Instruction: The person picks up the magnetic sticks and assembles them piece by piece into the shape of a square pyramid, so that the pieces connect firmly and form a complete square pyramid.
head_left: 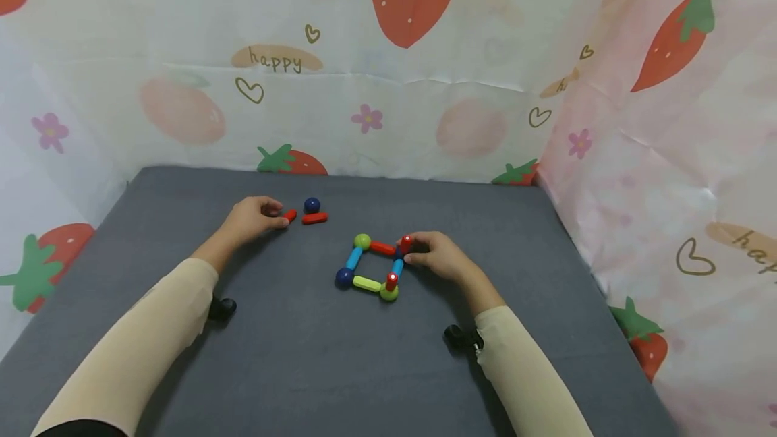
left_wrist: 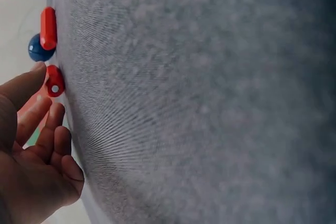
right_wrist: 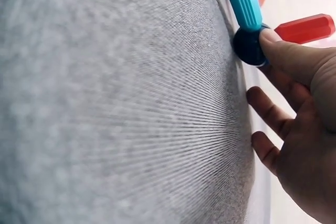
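Observation:
A square of magnetic rods and balls lies on the table, its far side a red rod (head_left: pixel 382 248) and its near side a lime rod (head_left: pixel 367 284). Two red rods stand upright on its right corners, one on the lime ball (head_left: pixel 389 293). My right hand (head_left: pixel 440 253) pinches the navy ball (right_wrist: pixel 249 46) at the far right corner between thumb and finger; a blue rod (right_wrist: pixel 244 1) joins it. Beside a loose red rod (left_wrist: pixel 55 81), my left hand (head_left: pixel 253 214) has its thumb and fingers apart, with fingertips right at the rod's end.
Another loose red rod (head_left: pixel 315 218) and a navy ball (head_left: pixel 312 205) lie just right of the left hand. Grey cloth covers the table (head_left: pixel 315 369). A strawberry-patterned curtain (head_left: pixel 340 86) hangs behind and at both sides.

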`<control>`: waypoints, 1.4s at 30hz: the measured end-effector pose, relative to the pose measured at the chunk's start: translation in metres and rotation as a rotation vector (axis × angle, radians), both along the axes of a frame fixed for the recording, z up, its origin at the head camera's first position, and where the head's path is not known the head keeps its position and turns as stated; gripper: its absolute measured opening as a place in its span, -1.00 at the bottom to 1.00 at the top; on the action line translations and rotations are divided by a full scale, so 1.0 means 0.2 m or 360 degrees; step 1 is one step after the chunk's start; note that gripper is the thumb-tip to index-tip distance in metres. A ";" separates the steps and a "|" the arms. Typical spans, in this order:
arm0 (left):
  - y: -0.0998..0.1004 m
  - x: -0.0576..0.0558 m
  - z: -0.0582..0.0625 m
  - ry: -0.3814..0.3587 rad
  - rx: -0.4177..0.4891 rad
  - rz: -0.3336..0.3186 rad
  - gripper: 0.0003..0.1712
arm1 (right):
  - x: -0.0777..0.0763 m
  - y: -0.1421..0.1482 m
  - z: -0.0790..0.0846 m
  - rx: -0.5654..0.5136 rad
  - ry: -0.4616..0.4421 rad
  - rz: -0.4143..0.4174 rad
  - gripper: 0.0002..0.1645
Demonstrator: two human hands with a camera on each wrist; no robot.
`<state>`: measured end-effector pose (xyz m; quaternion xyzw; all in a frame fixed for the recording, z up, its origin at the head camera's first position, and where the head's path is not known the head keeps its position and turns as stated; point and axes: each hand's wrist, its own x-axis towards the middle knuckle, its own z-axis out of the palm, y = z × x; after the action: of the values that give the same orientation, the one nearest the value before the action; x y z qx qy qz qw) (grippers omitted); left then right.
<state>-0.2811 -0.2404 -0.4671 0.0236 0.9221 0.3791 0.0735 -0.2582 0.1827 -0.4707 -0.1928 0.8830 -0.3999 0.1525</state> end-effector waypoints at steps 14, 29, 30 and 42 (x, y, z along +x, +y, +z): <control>0.02 -0.05 -0.03 0.0020 -0.0141 -0.0010 -0.45 | -0.01 0.00 -0.02 -0.0023 -0.0025 0.0014 -0.57; 0.05 -0.03 -0.01 0.0074 -0.0188 0.0051 -0.62 | -0.01 -0.01 -0.02 -0.0005 -0.0044 -0.0024 -0.59; 0.05 -0.03 -0.01 0.0076 -0.0168 0.0056 -0.63 | -0.01 -0.01 -0.02 -0.0003 -0.0047 -0.0028 -0.59; 0.17 0.12 0.14 0.0150 0.0048 -0.0080 -0.62 | -0.01 -0.01 -0.01 -0.0012 -0.0032 0.0000 -0.58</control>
<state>-0.2567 -0.2064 -0.4398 0.0658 0.9178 0.3895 0.0392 -0.2605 0.1814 -0.4732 -0.1893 0.8799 -0.4051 0.1605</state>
